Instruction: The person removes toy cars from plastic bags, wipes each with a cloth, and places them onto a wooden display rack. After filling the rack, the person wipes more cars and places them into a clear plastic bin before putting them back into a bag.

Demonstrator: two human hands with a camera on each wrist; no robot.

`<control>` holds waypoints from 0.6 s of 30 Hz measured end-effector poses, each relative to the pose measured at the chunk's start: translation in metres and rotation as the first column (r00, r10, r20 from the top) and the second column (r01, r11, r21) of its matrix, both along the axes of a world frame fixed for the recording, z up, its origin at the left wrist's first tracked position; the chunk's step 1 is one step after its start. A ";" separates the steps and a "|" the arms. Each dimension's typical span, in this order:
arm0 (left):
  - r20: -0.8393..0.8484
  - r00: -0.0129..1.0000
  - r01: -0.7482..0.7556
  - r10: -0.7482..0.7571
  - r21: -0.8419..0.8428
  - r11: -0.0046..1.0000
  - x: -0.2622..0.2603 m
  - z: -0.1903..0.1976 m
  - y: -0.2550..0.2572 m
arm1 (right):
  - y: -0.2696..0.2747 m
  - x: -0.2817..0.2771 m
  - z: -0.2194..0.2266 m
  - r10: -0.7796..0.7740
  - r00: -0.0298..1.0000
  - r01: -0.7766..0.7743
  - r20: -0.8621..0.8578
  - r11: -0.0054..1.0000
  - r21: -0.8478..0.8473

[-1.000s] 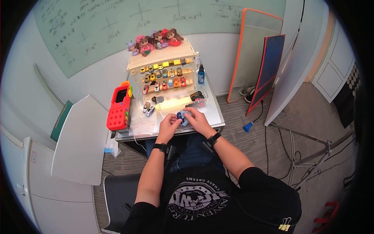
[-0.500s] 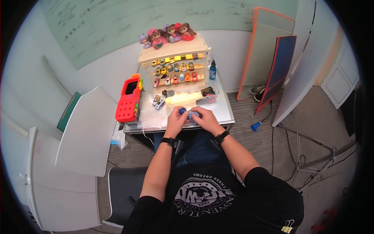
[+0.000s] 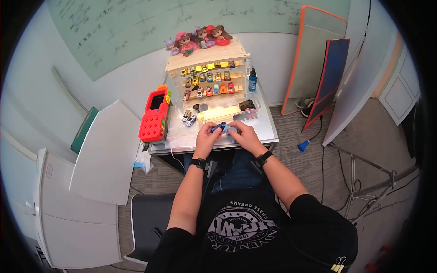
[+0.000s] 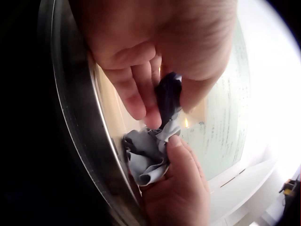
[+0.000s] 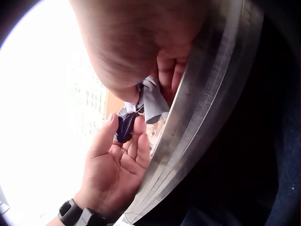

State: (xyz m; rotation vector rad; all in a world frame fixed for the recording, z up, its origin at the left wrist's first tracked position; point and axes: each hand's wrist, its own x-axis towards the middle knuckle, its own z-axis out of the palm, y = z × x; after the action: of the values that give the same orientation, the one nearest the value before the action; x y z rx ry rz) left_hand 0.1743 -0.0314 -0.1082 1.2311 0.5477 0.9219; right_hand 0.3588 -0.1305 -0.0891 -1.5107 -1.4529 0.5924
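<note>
Between thumb and fingers, the left hand pinches a dark blue toy car just above the table's front edge. A crumpled grey cloth is gripped by the right hand, its thumb pressing the cloth against one end of the car. In the left wrist view the dark blue car stands out above the cloth, which covers its lower end. The right wrist view shows the left hand palm up, with the grey cloth hanging from the right hand's fingers.
A wooden shelf holds rows of toy cars, with dolls on top. Before it lies a clear tray with dark cars. Two toy cars stand left of the tray, a red toy farther left, a blue bottle at right.
The head view has shifted, so the scene sits farther right. Both hands still hold the car and cloth; the car's blue body now shows more between them than a second ago.
</note>
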 end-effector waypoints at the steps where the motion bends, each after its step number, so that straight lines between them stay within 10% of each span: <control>1: 0.000 1.000 0.005 -0.005 0.000 1.000 0.001 -0.002 0.000 | 0.002 0.001 -0.006 -0.024 0.995 0.030 -0.097 0.998 0.054; 7: -0.341 0.940 0.120 -0.003 0.322 0.939 0.009 -0.011 -0.004 | 0.009 -0.002 -0.016 -0.008 0.946 0.083 -0.323 0.972 0.220; 18: -0.132 0.991 0.028 -0.019 0.065 0.997 0.005 -0.006 0.000 | -0.001 -0.002 -0.001 0.034 0.996 -0.021 -0.086 0.990 0.138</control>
State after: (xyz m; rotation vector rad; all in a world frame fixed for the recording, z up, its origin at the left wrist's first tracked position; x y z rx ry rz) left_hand 0.1796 -0.0316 -0.1140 1.3635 0.6093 0.8486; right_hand 0.3565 -0.1318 -0.0901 -1.3438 -1.4193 0.5577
